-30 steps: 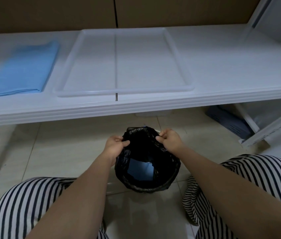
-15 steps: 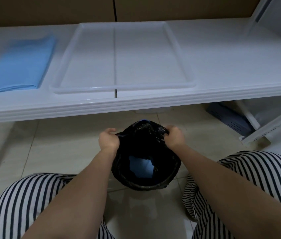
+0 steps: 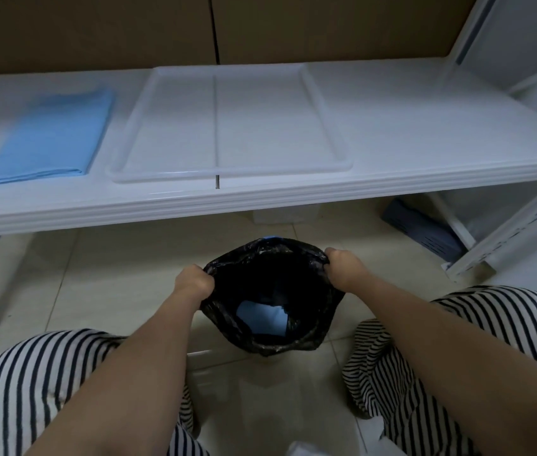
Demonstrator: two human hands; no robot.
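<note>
A black plastic bag lines a small bin on the tiled floor between my knees. Its mouth is held wide and something light blue lies at the bottom. My left hand grips the bag's rim on the left side. My right hand grips the rim on the right side. A sliver of the blue bin edge shows behind the bag's far rim.
A low white shelf spans the view above the bin. On it lie an empty white tray and a folded blue cloth at the left. White shelf legs and a dark grille stand at the right.
Both hands have pulled apart, stretching the bag's mouth wider across the bin. The right hand moved right and slightly up; the left stayed at the left rim.
</note>
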